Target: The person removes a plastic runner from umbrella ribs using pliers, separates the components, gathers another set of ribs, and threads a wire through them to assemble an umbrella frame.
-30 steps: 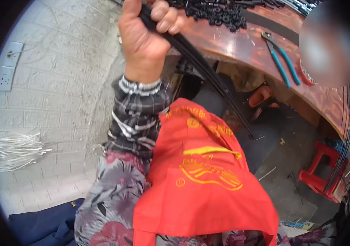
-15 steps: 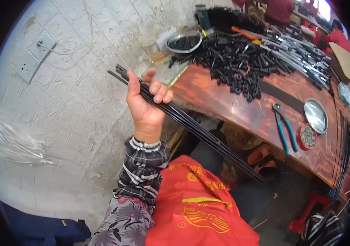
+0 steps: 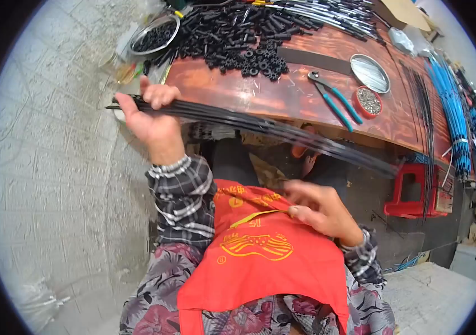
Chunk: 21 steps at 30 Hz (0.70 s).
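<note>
My left hand (image 3: 154, 120) is closed around one end of a bundle of long thin black rods (image 3: 232, 118). The bundle stretches to the right past the table's front edge, and its far end is blurred. My right hand (image 3: 321, 209) hovers over the red apron (image 3: 260, 273) on my lap, below the rods and apart from them. Its thumb and fingers are apart, slightly smeared by motion, with nothing seen between them.
On the wooden table (image 3: 204, 86) lie a heap of black tubular parts (image 3: 232, 33), teal-handled pliers (image 3: 335, 100), a red tub of small metal pieces (image 3: 368, 101) and a round dish (image 3: 369, 73). Blue rod bundles (image 3: 455, 134) hang at right, above a red stool (image 3: 405, 206).
The view has turned rightward and down. My right hand has appeared over the apron. The rods, still in my left hand, now lie closer to level.
</note>
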### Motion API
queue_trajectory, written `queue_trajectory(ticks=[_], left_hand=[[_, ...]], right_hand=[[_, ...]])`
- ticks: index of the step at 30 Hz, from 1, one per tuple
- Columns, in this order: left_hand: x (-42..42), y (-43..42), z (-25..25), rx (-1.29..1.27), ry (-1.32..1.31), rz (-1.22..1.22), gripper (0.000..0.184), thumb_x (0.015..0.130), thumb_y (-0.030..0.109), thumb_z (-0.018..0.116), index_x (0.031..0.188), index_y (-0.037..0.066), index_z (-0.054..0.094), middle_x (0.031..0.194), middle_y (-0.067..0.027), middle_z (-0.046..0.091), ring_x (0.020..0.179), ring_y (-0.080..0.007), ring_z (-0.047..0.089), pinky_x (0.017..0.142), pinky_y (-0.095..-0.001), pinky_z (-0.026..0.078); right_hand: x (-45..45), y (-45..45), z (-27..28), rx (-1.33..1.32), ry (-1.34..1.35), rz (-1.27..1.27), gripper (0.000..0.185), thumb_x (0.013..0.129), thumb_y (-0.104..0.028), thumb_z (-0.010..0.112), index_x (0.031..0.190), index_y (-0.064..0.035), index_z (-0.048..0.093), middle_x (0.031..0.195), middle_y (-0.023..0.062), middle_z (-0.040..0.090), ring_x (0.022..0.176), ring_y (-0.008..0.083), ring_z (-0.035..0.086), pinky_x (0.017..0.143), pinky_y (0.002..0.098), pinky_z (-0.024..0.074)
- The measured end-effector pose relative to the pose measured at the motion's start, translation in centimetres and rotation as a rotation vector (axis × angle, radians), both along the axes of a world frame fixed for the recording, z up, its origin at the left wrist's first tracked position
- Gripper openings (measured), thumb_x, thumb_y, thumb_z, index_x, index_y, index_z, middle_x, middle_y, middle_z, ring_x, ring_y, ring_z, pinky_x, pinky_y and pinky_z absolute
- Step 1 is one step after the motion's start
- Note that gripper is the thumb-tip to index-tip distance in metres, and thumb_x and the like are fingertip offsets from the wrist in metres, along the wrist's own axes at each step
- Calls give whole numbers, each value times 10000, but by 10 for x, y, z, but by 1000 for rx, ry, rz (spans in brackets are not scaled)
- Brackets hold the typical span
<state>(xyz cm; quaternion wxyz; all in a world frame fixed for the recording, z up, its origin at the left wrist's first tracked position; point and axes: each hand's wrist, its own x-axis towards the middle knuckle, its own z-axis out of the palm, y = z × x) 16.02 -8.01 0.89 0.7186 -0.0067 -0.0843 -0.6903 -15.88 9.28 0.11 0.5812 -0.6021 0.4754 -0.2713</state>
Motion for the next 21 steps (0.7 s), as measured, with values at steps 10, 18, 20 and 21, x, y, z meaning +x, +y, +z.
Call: queue_trajectory(ticks=[10,18,20,21], left_hand=[[-106,90,-30,322,-354,-321,612,910,648,484,1042,74,648,843,-88,667,816,-228,660,751,-382,503],[-92,101,-72,-44,-1230,-685,576,956,515,523,1187,-5,608,886,-114,681,866,-195,673,735,-311,544],[-105,82,-46,-139,-1357,-474,550,966,483,534,1199,-11,603,902,-102,677,852,-178,670,734,-294,540],[-119,75,-35,-233,-1311,-230,512,963,429,568,1203,-22,601,906,-82,671,823,-159,662,724,-282,535]], right_hand=[[-27,-44,45,-864,-287,49,304,784,-158,751,997,50,693,956,172,699,839,224,691,647,293,542],[-26,-76,26,-12,140,-195,219,812,-200,732,859,12,698,679,38,642,531,84,587,418,212,415],[-13,-88,16,51,189,-61,242,804,-218,736,857,11,681,675,37,637,517,92,588,406,220,420],[-7,-94,12,128,248,71,265,797,-237,739,856,10,663,671,35,631,503,100,589,394,227,424]])
